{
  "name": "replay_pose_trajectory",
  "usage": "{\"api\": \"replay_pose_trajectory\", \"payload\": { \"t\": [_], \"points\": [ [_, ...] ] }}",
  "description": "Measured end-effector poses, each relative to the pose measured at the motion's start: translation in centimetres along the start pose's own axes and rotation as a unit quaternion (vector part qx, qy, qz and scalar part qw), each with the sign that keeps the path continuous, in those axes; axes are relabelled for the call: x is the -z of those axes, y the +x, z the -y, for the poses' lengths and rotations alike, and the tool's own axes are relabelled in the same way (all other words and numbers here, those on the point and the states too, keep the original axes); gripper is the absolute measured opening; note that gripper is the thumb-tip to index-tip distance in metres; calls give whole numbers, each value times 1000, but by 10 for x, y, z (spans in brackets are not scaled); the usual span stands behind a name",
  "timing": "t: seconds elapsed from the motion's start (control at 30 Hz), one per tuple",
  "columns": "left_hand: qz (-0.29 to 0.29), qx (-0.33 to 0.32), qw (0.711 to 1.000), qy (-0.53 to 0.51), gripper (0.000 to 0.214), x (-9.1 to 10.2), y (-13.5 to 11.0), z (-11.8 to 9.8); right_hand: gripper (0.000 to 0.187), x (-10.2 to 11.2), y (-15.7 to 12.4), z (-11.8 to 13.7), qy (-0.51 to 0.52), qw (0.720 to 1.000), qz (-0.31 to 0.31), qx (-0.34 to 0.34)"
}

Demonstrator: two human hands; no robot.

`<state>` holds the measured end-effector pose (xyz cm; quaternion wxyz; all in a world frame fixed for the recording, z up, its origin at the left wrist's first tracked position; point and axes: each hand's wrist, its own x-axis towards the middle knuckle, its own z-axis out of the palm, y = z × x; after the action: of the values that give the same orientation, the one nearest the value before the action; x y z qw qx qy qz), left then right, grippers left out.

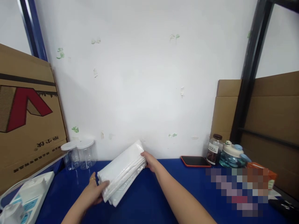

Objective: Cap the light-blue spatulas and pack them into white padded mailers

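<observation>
The left hand [94, 191] and right hand [149, 161] are grasping opposite ends of a folded bundle [123, 171] of glossy, creased white plastic, which is slanting over the smooth blue counter [149, 200] toward seven o'clock in view. Clear cylindrical jars [85, 154] are standing at its ten o'clock; a flat, rectangular phone [195, 161] is lying at three.

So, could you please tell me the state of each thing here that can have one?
White plastic bundle, folded, tilted.
Left hand, gripping the bundle's near end.
Right hand, gripping its far end.
Left jar, upright, closed.
Right jar, upright, closed.
Phone, flat, screen dark.
Brown-capped bottle, upright, closed.
Blue-tinted jug, upright, closed.
Power strip, adapters on it; whether powered, cannot tell.
</observation>
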<state>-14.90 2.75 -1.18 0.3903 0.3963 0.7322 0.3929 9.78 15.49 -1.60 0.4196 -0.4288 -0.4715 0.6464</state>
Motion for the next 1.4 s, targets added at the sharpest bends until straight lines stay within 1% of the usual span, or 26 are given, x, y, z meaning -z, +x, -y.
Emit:
{"api": "replay_pose_trajectory", "payload": {
  "t": [0.1, 0.17, 0.2, 0.27, 0.33, 0.4, 0.43, 0.47, 0.5, 0.57, 0.63, 0.67, 0.7, 0.73, 0.77, 0.8, 0.87, 0.93, 0.97, 1.03, 1.1, 1.13, 1.2, 1.3, 1.33, 1.4],
  "points": [
    [69, -24, 997, 31, 71, -4, -37, 16, 28, -14, 10, 2, 20, 1000, 5, 8],
    [85, -37, 994, 60, 64, -8, -55, 21, 29, -24, 13, 2, 28, 999, -11, 24],
    [90, -43, 992, 80, 65, -8, -61, 21, 31, -27, 14, 3, 30, 999, -27, 33],
    [76, -58, 988, 125, 71, -4, -66, 18, 34, -29, 10, 3, 28, 996, -74, 48],
    [22, -81, 984, 157, 76, 3, -59, 9, 33, -27, -1, 3, 21, 990, -122, 63],
    [-38, -108, 980, 162, 74, 9, -46, -3, 28, -23, -17, 2, 12, 985, -155, 80],
    [-53, -118, 979, 159, 73, 9, -39, -9, 25, -23, -26, 1, 6, 983, -161, 85],
    [-56, -129, 978, 152, 71, 7, -32, -15, 22, -23, -35, -1, -1, 984, -158, 86],
    [-43, -139, 980, 138, 70, 3, -26, -21, 21, -24, -44, -3, -7, 987, -143, 79],
    [18, -160, 983, 91, 67, -8, -18, -32, 25, -30, -58, -8, -3, 997, -75, 33],
    [84, -175, 980, 39, 66, -21, -16, -40, 30, -38, -67, -12, 33, 999, 0, -14],
    [111, -180, 977, 21, 66, -26, -16, -43, 34, -42, -69, -15, 56, 998, 21, -26],
    [133, -188, 973, 13, 68, -31, -17, -46, 38, -46, -71, -16, 81, 996, 28, -28],
    [150, -198, 969, 18, 69, -35, -18, -48, 43, -49, -72, -18, 108, 994, 20, -22],
    [157, -213, 964, 39, 68, -39, -18, -49, 50, -52, -72, -19, 134, 991, -1, -11],
    [152, -230, 958, 74, 65, -42, -18, -50, 55, -54, -73, -20, 160, 987, -27, 0],
    [106, -256, 947, 163, 57, -48, -13, -49, 60, -55, -74, -21, 195, 978, -60, 31],
    [55, -264, 936, 226, 53, -52, -4, -45, 55, -52, -76, -22, 189, 977, -71, 68],
    [47, -265, 934, 235, 54, -53, 1, -43, 53, -49, -77, -22, 174, 978, -83, 79],
    [56, -263, 937, 223, 59, -54, 12, -39, 51, -43, -77, -22, 137, 979, -128, 78],
    [82, -251, 942, 205, 66, -54, 18, -35, 51, -36, -77, -22, 111, 977, -171, 59],
    [93, -245, 944, 199, 70, -54, 20, -33, 51, -32, -77, -22, 105, 977, -180, 54],
    [102, -238, 946, 194, 77, -53, 22, -30, 50, -22, -79, -21, 103, 977, -177, 60],
    [99, -228, 948, 199, 76, -52, 23, -26, 45, 4, -87, -19, 104, 979, -165, 59],
    [96, -220, 949, 203, 75, -52, 24, -25, 43, 16, -92, -18, 102, 981, -161, 46],
    [91, -204, 952, 208, 75, -52, 25, -23, 42, 38, -99, -17, 91, 981, -174, 14]
  ]
}}
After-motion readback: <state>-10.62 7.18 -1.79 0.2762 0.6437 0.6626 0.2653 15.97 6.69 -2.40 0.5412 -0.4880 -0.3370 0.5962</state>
